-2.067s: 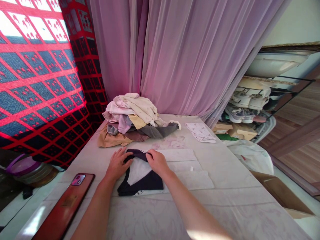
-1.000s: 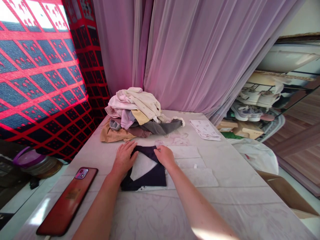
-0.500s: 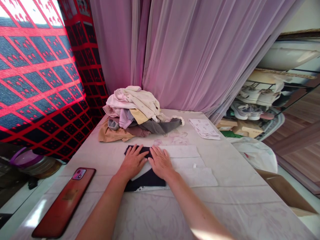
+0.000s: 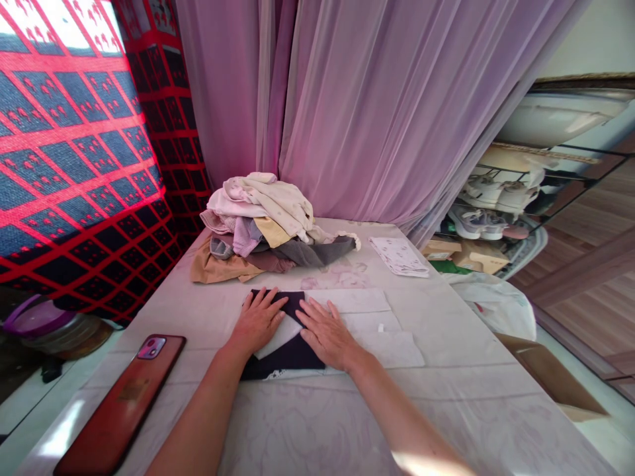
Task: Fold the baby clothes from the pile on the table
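Logging 2 bare hands on 1 folded garment: the left hand [image 4: 258,322] lay palm down with its fingers spread, pressing on the upper edge of the navy garment [image 4: 292,362], while the right hand [image 4: 325,334] lay flat and open beside it, fingers lightly fanned along a diagonal fold. The 2 hands stood just apart, and neither pinched the cloth. Step in hand: pressing the folded garment flat with both palms. Position of item: the navy garment lay flat on a pale floral cover [image 4: 307,423], directly below the hands, with a white inner panel [image 4: 278,342] showing as a wedge between them. Its far side met flat white cloth sheets [image 4: 372,329], which extended to the right of the right hand. Nearby items, entered by place: 1 heap of mixed clothing [image 4: 258,228] in cream, pink, tan and grey, well beyond the hands; 1 printed folded cloth [image 4: 399,256] to the right of the heap; 1 phone in a red case [image 4: 119,402] left of the left hand, apart from it. Surroundings: 1 sheer lilac curtain [image 4: 377,112] behind the heap, 1 red-and-navy patterned panel [image 4: 64,165] to the left, and a rack of shoes [image 4: 483,221] at right, above 1 white plastic bag [image 4: 491,307].
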The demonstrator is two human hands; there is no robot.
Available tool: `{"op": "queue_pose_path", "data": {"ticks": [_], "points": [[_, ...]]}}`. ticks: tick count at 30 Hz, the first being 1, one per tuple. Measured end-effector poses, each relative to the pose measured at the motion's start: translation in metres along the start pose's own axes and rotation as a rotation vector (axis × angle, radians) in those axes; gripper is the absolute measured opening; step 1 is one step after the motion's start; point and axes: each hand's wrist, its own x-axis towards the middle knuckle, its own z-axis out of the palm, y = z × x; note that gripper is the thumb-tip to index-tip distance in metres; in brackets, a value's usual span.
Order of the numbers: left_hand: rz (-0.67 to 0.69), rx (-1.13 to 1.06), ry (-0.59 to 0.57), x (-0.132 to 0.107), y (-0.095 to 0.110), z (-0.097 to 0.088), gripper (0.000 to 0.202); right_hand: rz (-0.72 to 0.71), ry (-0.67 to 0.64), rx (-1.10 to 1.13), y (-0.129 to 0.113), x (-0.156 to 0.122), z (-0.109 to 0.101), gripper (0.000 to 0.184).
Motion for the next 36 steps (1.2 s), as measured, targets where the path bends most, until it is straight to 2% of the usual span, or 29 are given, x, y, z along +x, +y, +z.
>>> {"op": "queue_pose_path", "data": {"ticks": [4,10,14,17,20,23,26,29,31,33,36], "points": [[-0.017,-0.006,-0.026,0.0,0.002,-0.002,0.044,-0.076,-0.057,-0.014,0.005,-0.011,0.005,0.053],[-0.044,-0.003,-0.069,0.0,0.004,-0.01,0.045,-0.09,-0.004,-0.079,0.017,-0.026,0.008,0.048],[-0.033,0.015,-0.054,-0.002,0.022,-0.017,0.049,-0.08,0.026,-0.071,0.018,-0.031,0.01,0.047],[0.079,0.001,-0.009,-0.003,0.042,-0.01,0.05,-0.07,0.025,-0.056,0.013,-0.031,0.008,0.047],[0.138,0.007,-0.018,-0.005,0.052,0.007,0.051,-0.062,0.042,-0.029,0.012,-0.034,0.004,0.043],[0.155,0.035,0.015,-0.007,0.051,0.02,0.053,0.017,0.117,-0.032,0.022,-0.043,-0.002,0.043],[0.157,0.056,0.014,-0.007,0.048,0.021,0.053,0.221,0.18,-0.115,0.047,-0.054,-0.008,0.048],[0.144,0.071,-0.032,-0.005,0.048,0.016,0.054,0.386,0.111,-0.169,0.072,-0.061,-0.012,0.053],[0.134,0.082,-0.052,-0.005,0.05,0.014,0.055,0.403,0.053,-0.17,0.084,-0.062,-0.011,0.055],[0.133,0.092,-0.055,-0.005,0.05,0.014,0.055,0.383,0.053,-0.155,0.09,-0.063,-0.009,0.054],[0.146,0.105,-0.028,-0.005,0.048,0.018,0.056,0.419,0.18,-0.103,0.101,-0.067,-0.011,0.049]]}}
